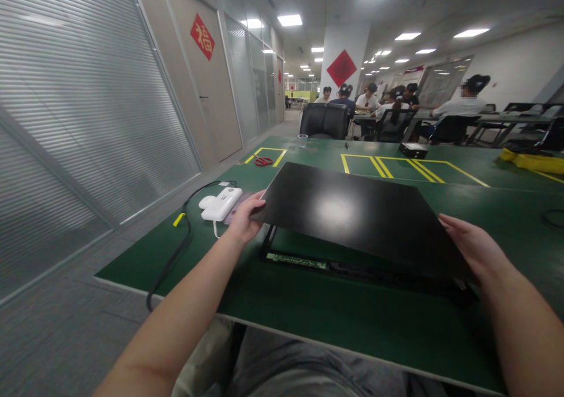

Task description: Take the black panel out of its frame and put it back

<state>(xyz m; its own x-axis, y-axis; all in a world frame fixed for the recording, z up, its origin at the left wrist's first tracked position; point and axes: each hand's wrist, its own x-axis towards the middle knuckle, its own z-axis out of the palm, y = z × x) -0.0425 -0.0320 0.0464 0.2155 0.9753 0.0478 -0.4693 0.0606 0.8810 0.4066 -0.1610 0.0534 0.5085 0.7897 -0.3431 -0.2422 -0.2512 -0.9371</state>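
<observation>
A flat black panel (365, 215) with a bright reflection is held tilted above the green table (352, 320). My left hand (247, 216) grips its left edge, the thumb near the top face. At the panel's right edge, my right hand (473, 247) holds on, its fingers partly hidden by the panel. Beneath the panel lies a dark frame (365, 272) with a green circuit strip (297, 261) along its near side. Most of the frame is hidden under the panel.
White devices (222, 204) and a black cable (188, 238) lie at the left. Farther back are red-handled scissors (263, 161), yellow tape outlines, a clear cup (302, 141), a small black box (413, 150) and yellow material (533, 161). Several people sit at tables in the background.
</observation>
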